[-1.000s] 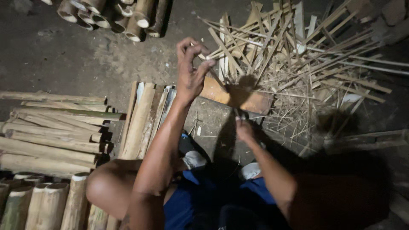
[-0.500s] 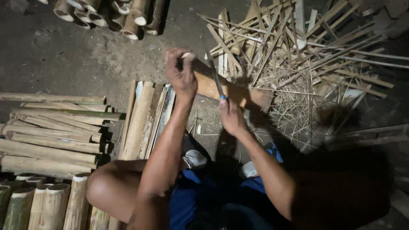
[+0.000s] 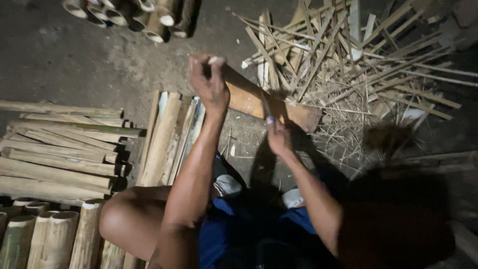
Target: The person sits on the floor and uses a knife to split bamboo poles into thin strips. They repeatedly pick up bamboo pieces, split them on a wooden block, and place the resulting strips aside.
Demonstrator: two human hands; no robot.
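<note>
Left fingers (image 3: 209, 67) clamp the log's (image 3: 249, 97) end, right fingers (image 3: 273, 130) grip a blade (image 3: 265, 105); splints (image 3: 343, 55) pile beyond, slats (image 3: 169, 134) beside

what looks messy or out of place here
The split bamboo strips at upper right lie in a crisscross tangle, unlike the bamboo lengths stacked side by side at left. Nothing else stands out.

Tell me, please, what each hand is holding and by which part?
The left hand grips the upper end of the bamboo piece. The right hand holds a thin strip by its lower end.
</note>
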